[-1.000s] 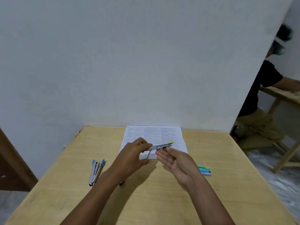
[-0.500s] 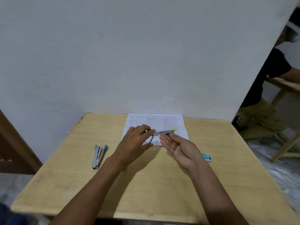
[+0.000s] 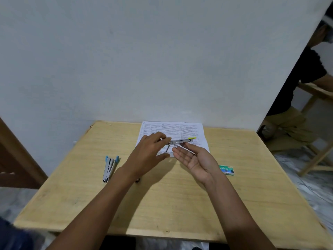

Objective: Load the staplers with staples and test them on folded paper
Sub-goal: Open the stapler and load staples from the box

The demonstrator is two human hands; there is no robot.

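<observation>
While the left hand (image 3: pixel 147 154) pinches the hinge end of a yellow-tipped stapler (image 3: pixel 181 141) between thumb and fingers, the right hand (image 3: pixel 195 159) lies palm up and spread just beneath it, gripping nothing. That stapler is swung apart: its metal arm runs level towards the right, above the printed sheet of paper (image 3: pixel 173 130), and a thinner part hangs down from the hinge. Whether it holds staples cannot be told. A second, blue-tipped stapler (image 3: pixel 109 168) lies untouched on the wooden table (image 3: pixel 162 204), well left of the hands. A green staple box (image 3: pixel 226 170) lies just right of the right wrist. Another person (image 3: pixel 302 83) sits at a separate table beyond the partition.
</observation>
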